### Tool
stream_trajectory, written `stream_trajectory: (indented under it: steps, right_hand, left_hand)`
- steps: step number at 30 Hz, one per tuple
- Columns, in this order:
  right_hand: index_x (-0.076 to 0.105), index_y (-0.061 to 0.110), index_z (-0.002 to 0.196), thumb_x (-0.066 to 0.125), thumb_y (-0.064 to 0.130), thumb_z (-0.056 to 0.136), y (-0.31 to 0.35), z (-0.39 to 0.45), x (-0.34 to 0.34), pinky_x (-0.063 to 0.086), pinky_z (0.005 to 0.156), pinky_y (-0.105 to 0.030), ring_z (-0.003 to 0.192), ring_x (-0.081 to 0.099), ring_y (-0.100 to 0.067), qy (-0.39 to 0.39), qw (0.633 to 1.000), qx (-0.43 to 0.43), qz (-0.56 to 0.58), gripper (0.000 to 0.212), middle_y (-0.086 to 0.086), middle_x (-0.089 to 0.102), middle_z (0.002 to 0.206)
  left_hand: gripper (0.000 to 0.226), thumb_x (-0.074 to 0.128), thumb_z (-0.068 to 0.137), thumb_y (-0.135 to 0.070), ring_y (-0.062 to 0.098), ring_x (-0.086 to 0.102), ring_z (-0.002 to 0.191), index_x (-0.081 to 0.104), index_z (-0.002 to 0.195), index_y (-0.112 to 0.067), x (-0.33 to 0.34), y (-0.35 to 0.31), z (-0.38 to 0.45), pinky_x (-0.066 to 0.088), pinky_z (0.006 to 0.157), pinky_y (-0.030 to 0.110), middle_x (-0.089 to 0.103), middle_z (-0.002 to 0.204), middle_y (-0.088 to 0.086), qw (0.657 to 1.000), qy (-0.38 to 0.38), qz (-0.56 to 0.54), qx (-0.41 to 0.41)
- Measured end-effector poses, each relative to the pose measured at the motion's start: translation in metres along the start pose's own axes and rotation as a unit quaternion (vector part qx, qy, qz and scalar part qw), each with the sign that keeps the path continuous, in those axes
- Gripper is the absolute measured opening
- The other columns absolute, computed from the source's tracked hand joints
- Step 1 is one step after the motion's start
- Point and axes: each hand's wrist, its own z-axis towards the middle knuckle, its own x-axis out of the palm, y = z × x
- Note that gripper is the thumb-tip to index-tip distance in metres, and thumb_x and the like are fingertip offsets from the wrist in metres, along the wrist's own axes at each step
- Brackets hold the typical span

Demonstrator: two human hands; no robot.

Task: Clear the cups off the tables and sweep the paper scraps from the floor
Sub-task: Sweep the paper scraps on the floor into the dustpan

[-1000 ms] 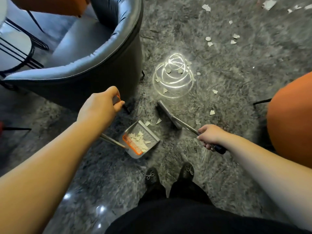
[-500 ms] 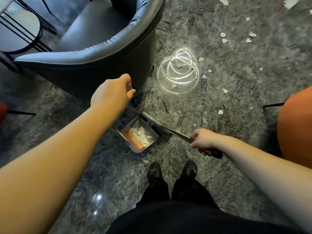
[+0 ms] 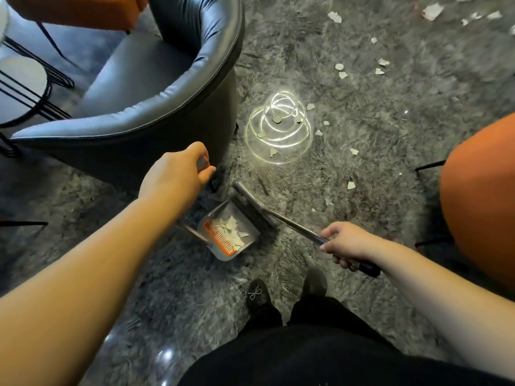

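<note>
left hand (image 3: 178,174) fisted round the dustpan (image 3: 230,235) handle, pan beside the grey armchair (image 3: 156,87). right hand (image 3: 347,243) wraps the broom (image 3: 253,203), head at the pan's mouth. paper scraps (image 3: 231,228) inside, more beyond.

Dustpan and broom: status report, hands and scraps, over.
Left hand gripping dustpan handle, right hand on broom. Broom head at pan mouth, scraps inside. Loose scraps ahead on floor. Grey armchair crowds left side.

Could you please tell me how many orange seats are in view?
2: an orange seat top left behind the grey armchair, another orange seat at the right edge; others may be out of view.
</note>
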Motion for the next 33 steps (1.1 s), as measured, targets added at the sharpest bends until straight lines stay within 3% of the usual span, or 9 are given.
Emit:
stream_trajectory:
  steps: [5, 9, 13, 17, 20, 26, 29, 33]
  right_hand:
    - [0.056, -0.005, 0.114, 0.055, 0.004, 0.092, -0.022, -0.009, -0.027, 0.034, 0.032, -0.016, 0.027, 0.044, -0.011, -0.032, 0.998, -0.005, 0.057, 0.024, -0.004, 0.049, 0.045]
    - [0.051, 0.013, 0.113, 0.057, 0.005, 0.092, -0.04, -0.006, -0.054, 0.033, 0.031, -0.016, 0.028, 0.045, -0.01, -0.08, 0.991, -0.009, 0.11, 0.024, -0.008, 0.052, 0.054]
    - [0.05, 0.012, 0.097, 0.054, 0.005, 0.093, -0.056, 0.0, -0.092, 0.031, 0.033, -0.015, 0.026, 0.042, -0.01, -0.095, 0.984, -0.014, 0.148, 0.009, -0.009, 0.05, 0.055]
    - [0.047, 0.011, 0.115, 0.055, 0.003, 0.093, -0.08, 0.003, -0.14, 0.031, 0.036, -0.017, 0.031, 0.044, -0.013, -0.12, 0.972, -0.006, 0.202, 0.024, -0.011, 0.05, 0.056]
    - [0.044, 0.013, 0.117, 0.056, 0.003, 0.093, -0.101, 0.011, -0.181, 0.031, 0.037, -0.018, 0.037, 0.043, -0.018, -0.13, 0.964, 0.016, 0.23, 0.029, -0.013, 0.049, 0.06]
    - [0.043, 0.018, 0.108, 0.057, 0.002, 0.093, -0.137, 0.037, -0.268, 0.033, 0.034, -0.018, 0.03, 0.045, -0.016, -0.142, 0.965, 0.047, 0.218, 0.025, -0.015, 0.051, 0.064]
    - [0.045, 0.015, 0.082, 0.057, 0.002, 0.092, -0.153, 0.054, -0.304, 0.032, 0.034, -0.017, 0.028, 0.045, -0.016, -0.145, 0.972, 0.05, 0.179, 0.02, -0.014, 0.049, 0.055]
    - [0.052, 0.005, 0.077, 0.058, 0.003, 0.089, -0.169, 0.078, -0.336, 0.033, 0.035, -0.017, 0.03, 0.05, -0.018, -0.133, 0.985, 0.045, 0.1, 0.015, -0.008, 0.05, 0.041]
  left_hand:
    - [0.019, 0.059, 0.092, -0.046, 0.025, 0.061, 0.071, 0.052, 0.098, -0.029, -0.014, -0.039, 0.024, 0.056, 0.066, 0.042, 0.063, 0.08, 0.002, 0.997, 0.015, -0.01, 0.07]
    - [0.021, 0.062, 0.092, -0.041, 0.026, 0.059, 0.074, 0.056, 0.101, -0.023, -0.014, -0.084, 0.05, 0.05, 0.067, 0.038, 0.061, 0.077, -0.001, 0.991, 0.01, -0.004, 0.13]
    - [0.022, 0.064, 0.09, -0.04, 0.023, 0.049, 0.068, 0.057, 0.098, -0.02, 0.001, -0.131, 0.083, 0.039, 0.064, 0.031, 0.048, 0.068, -0.009, 0.987, -0.017, -0.024, 0.159]
    - [0.02, 0.064, 0.09, -0.042, 0.023, 0.05, 0.064, 0.055, 0.098, -0.026, 0.026, -0.183, 0.117, 0.041, 0.06, 0.034, 0.046, 0.065, -0.01, 0.981, -0.014, -0.021, 0.195]
    - [0.02, 0.063, 0.09, -0.042, 0.022, 0.049, 0.062, 0.052, 0.097, -0.027, 0.048, -0.226, 0.142, 0.038, 0.057, 0.032, 0.042, 0.063, -0.013, 0.979, -0.002, -0.009, 0.202]
    - [0.02, 0.06, 0.092, -0.039, 0.032, 0.057, 0.068, 0.052, 0.097, -0.022, 0.078, -0.303, 0.191, 0.045, 0.058, 0.037, 0.062, 0.077, 0.005, 0.977, 0.018, -0.003, 0.213]
    - [0.02, 0.06, 0.093, -0.038, 0.034, 0.058, 0.071, 0.054, 0.1, -0.021, 0.089, -0.335, 0.211, 0.049, 0.06, 0.04, 0.063, 0.079, 0.009, 0.976, 0.042, 0.009, 0.212]
    - [0.02, 0.059, 0.093, -0.041, 0.032, 0.053, 0.067, 0.052, 0.098, -0.022, 0.1, -0.362, 0.234, 0.044, 0.056, 0.037, 0.058, 0.074, 0.006, 0.978, 0.046, 0.027, 0.199]
